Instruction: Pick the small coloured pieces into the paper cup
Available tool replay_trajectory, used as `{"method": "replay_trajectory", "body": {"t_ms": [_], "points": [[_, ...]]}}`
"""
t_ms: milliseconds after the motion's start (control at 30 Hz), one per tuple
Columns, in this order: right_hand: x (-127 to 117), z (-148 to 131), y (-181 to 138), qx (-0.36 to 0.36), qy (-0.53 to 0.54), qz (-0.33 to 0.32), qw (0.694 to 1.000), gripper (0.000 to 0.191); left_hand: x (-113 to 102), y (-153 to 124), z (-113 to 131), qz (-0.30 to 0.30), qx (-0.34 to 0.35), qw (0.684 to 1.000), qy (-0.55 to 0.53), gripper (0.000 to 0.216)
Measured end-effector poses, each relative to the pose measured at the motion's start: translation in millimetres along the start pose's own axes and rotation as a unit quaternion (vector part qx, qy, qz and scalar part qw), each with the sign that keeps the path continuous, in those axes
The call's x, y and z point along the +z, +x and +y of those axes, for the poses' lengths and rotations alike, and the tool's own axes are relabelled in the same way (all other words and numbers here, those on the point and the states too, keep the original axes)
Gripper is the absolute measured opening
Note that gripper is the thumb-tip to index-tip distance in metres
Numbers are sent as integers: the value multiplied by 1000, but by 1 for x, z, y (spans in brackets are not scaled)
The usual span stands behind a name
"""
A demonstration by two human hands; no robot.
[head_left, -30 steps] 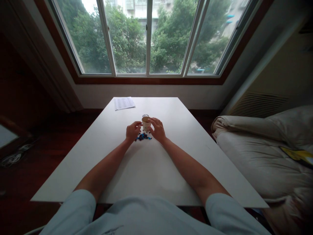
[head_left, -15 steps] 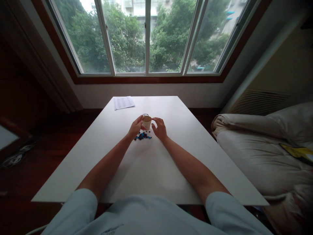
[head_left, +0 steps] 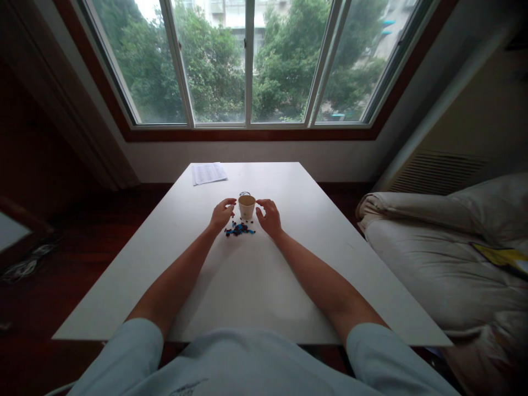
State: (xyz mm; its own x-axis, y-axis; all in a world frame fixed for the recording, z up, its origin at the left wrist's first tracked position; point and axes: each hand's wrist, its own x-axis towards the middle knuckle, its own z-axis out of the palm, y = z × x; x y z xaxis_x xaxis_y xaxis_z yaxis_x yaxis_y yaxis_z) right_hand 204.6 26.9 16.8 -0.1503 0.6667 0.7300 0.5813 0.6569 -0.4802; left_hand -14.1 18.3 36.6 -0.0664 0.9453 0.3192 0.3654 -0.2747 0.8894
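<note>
A small tan paper cup [head_left: 246,207] stands upright near the middle of the white table [head_left: 256,286]. In front of it lies a little heap of small blue and dark pieces [head_left: 239,229]. My left hand [head_left: 221,215] rests just left of the cup, fingers curled with the tips pinched together; whatever they hold is too small to make out. My right hand [head_left: 270,218] sits just right of the cup with its fingers apart and arched, not touching it.
A printed sheet of paper [head_left: 209,173] lies at the table's far left corner. A small dark ring [head_left: 245,194] sits behind the cup. A bed with a pale duvet [head_left: 445,258] stands close on the right, and a wide window [head_left: 247,60] is beyond the table.
My left hand reached to the cup's rim, then drew back to the left. My right hand came off the cup and now stays beside it.
</note>
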Motion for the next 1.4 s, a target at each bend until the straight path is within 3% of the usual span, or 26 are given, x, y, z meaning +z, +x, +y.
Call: {"method": "replay_trajectory", "body": {"t_ms": [233,500,900,1100,1400], "points": [[4,2,-3,6,12,-39,999,13,-14,-6,-21,-31,-19,991,127,32],[4,3,-5,41,11,-65,997,13,-19,-9,-28,-95,27,957,273,25],[14,18,-10,12,48,-284,958,22,-25,-10,-31,-186,82,936,286,20],[11,13,-7,2,36,-317,948,22,-22,-11,-32,-185,80,934,294,20],[16,13,-7,-15,10,-313,949,23,-21,-12,-25,-179,65,934,302,25]]}}
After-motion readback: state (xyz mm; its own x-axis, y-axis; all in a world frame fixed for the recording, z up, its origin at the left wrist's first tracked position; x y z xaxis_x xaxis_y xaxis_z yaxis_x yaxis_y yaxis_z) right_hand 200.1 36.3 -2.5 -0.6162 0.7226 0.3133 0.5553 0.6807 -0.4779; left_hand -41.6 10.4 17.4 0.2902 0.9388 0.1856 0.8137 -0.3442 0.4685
